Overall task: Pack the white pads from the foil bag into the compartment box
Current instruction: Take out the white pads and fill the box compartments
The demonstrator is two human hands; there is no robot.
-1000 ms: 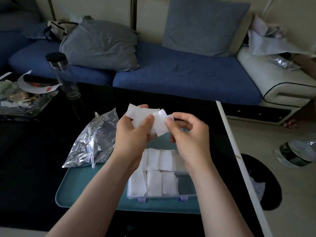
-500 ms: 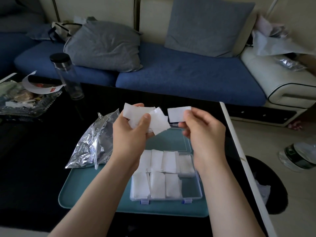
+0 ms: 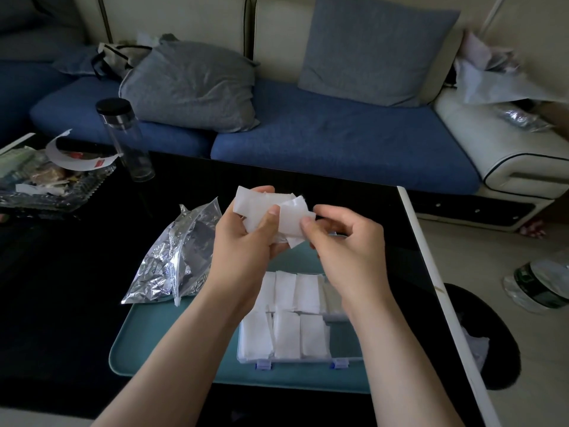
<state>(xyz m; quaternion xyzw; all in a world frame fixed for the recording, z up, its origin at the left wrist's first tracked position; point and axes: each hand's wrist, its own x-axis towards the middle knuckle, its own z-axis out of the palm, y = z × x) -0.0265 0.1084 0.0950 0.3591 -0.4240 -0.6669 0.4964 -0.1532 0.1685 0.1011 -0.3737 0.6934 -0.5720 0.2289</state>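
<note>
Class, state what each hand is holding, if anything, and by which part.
The left hand grips a bunch of white pads around its lower half; the right hand pinches the right edge of the front pad.

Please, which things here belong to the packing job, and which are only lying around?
Job: white pads, held by left hand and right hand; foil bag; compartment box; teal tray.
Lying about: glass bottle; grey cushion; cluttered glass dish; plastic bottle on the floor.

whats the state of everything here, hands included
left hand, grips a bunch of pads
right hand, pinches one pad at the bunch's edge
box, open, most compartments filled
foil bag, crumpled, lying on its side
bottle, upright, cap on
</note>
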